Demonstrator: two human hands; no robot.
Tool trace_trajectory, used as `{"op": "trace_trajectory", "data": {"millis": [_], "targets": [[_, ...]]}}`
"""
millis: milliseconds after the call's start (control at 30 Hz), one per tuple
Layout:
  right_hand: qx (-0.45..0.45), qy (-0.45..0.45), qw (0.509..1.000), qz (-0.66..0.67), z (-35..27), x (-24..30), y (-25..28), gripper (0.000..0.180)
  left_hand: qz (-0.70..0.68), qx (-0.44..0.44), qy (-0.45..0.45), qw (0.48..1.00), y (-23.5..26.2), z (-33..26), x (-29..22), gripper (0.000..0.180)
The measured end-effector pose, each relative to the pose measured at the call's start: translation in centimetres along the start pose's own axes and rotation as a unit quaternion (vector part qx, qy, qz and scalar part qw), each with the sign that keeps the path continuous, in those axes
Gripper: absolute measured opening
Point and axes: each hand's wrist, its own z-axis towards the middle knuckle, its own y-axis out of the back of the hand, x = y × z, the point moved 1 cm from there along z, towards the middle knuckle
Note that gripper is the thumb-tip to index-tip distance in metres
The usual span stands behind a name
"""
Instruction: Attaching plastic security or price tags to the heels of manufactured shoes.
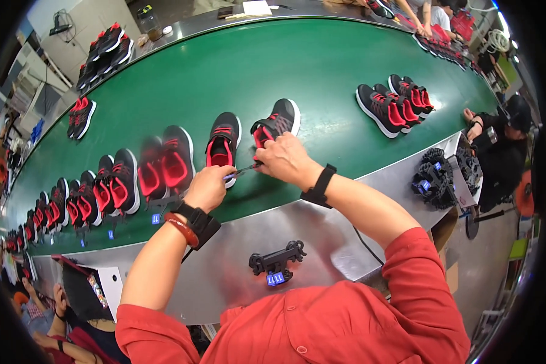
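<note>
My right hand [285, 160] is closed at the heel of a black and red sneaker [283, 119] with a white sole, its toe pointing away from me. My left hand [210, 187] pinches a thin black piece [242, 171] with a bluish end, which looks like a plastic shoe hanger; its far end reaches my right fingertips. Just beyond my left hand, another such sneaker [225, 134] stands with its red lining showing. Fingers hide the heel of the held shoe. On the metal ledge before me lie several black hangers [278, 261] with blue tags.
The green conveyor belt [321, 67] carries a long row of sneakers [124, 181] at left, some with blue-tagged hangers. Another sneaker group [379, 111] stands at right. A white box of black hangers [434, 180] sits beyond my right arm. Co-workers are at both sides.
</note>
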Motion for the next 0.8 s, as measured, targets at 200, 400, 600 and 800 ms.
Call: {"op": "trace_trajectory", "data": {"millis": [200,400,600,800], "targets": [[-0.124,-0.046,0.960,0.246,-0.8,-1.7,-1.5,0.023,-0.052,-0.122,-0.122,0.984,0.0,0.6,-0.5,0.030],[-0.109,-0.019,0.965,0.239,-1.0,-0.9,-1.6,0.051,0.142,0.020,0.014,0.990,-0.1,-1.0,1.5,0.041],[-0.259,-0.206,0.939,0.099,-7.5,-13.0,-0.7,0.041,0.226,0.108,0.002,0.968,0.5,1.8,0.5,0.033],[-0.298,-0.582,0.757,-0.011,-14.0,-28.0,3.1,0.026,0.256,0.159,0.056,0.952,1.2,2.0,0.5,0.033]]}}
